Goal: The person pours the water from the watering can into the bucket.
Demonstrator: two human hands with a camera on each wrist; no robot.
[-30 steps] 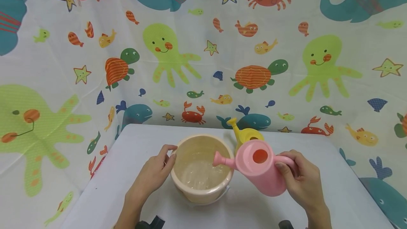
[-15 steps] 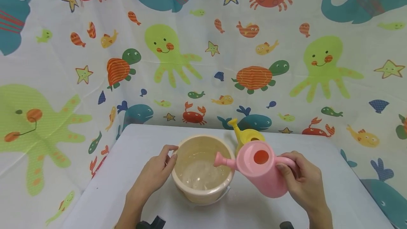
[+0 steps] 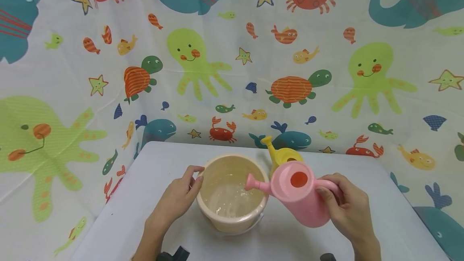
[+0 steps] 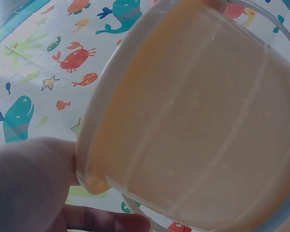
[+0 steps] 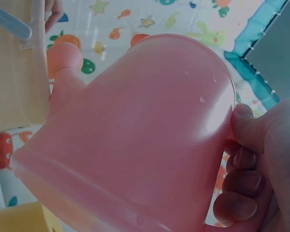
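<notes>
A cream bucket (image 3: 235,226) stands on the white table, with clear rippling water (image 3: 228,196) inside. My left hand (image 3: 177,196) holds its left rim; in the left wrist view, the thumb (image 4: 34,179) lies against the rim and one finger (image 4: 106,220) is below, beside the bucket's handle. My right hand (image 3: 348,204) grips the handle of a pink watering can (image 3: 304,202), its fingers (image 5: 239,183) curled round it. The can tilts left, and its spout head is over the bucket's right rim. No stream from the spout can be made out.
Just behind the pink can stands a yellow watering can (image 3: 286,155), partly hidden by it. A curtain printed with sea animals (image 3: 246,35) hangs behind and beside the white table (image 3: 145,172).
The head view has shifted slightly, moving everything a little right and down. Ripples and glints on the water differ. Both hands, the bucket and the tilted watering can keep the same pose.
</notes>
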